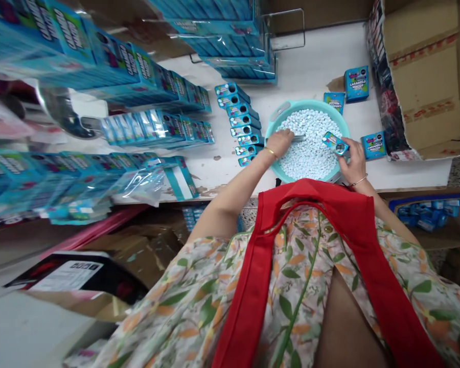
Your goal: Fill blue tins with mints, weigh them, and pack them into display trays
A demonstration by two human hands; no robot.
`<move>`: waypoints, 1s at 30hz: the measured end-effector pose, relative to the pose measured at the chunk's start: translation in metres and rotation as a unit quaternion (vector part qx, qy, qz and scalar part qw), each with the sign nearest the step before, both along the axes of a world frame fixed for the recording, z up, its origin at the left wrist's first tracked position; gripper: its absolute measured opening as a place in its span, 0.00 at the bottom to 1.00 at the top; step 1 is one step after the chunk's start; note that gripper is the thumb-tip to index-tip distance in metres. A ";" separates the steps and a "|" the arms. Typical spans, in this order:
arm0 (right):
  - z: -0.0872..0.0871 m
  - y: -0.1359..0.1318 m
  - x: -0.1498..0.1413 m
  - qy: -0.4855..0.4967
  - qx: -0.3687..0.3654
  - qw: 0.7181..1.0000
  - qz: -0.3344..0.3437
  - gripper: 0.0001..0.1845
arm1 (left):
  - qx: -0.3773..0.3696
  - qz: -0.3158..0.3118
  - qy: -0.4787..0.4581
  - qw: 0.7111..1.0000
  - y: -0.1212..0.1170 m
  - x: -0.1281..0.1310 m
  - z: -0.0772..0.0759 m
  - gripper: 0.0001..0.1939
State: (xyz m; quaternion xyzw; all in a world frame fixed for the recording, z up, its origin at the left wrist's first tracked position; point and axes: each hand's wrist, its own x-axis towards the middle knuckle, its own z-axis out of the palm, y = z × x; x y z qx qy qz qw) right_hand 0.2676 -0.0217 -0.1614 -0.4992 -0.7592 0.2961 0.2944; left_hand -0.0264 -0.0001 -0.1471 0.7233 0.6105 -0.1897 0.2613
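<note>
A turquoise basin (345,115) full of small pale-blue candies (310,158) stands before me. Over its left side, my left hand (280,143) is closed around a metal scoop (299,138), whose far end dips among the candies. My right hand (354,159) grips a small blue candy box (334,143) at the basin's right side, with the box tilted over the candies. A round window shows on the box's lower end. Left of the basin, several like boxes (240,109) lie in a column.
Stacks of wrapped blue boxes (230,46) stand at the back and left. More small boxes (356,84) sit right of the basin, beside a large cardboard carton (425,76). A wire handle (303,28) sticks out at the back. Below the table's right edge is an open carton of blue packs (429,214).
</note>
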 end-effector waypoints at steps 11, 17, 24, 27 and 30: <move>0.000 0.004 0.014 0.031 0.000 0.997 -0.069 0.27 | -0.014 0.040 -0.298 0.954 -0.022 0.037 -0.052 0.21; -0.008 0.006 0.009 0.035 0.009 0.997 -0.065 0.26 | 0.050 -0.009 -0.326 0.944 -0.029 0.003 0.032 0.17; -0.013 0.001 -0.018 0.003 0.014 0.999 0.029 0.25 | 0.069 -0.108 -0.173 0.977 -0.013 0.017 0.120 0.15; -0.014 -0.002 -0.027 0.006 0.019 0.998 0.052 0.24 | 0.071 -0.137 -0.083 0.985 -0.008 0.036 0.138 0.15; -0.017 -0.004 -0.031 0.013 0.020 0.998 0.059 0.24 | 0.092 -0.151 -0.036 0.984 -0.010 0.057 0.150 0.17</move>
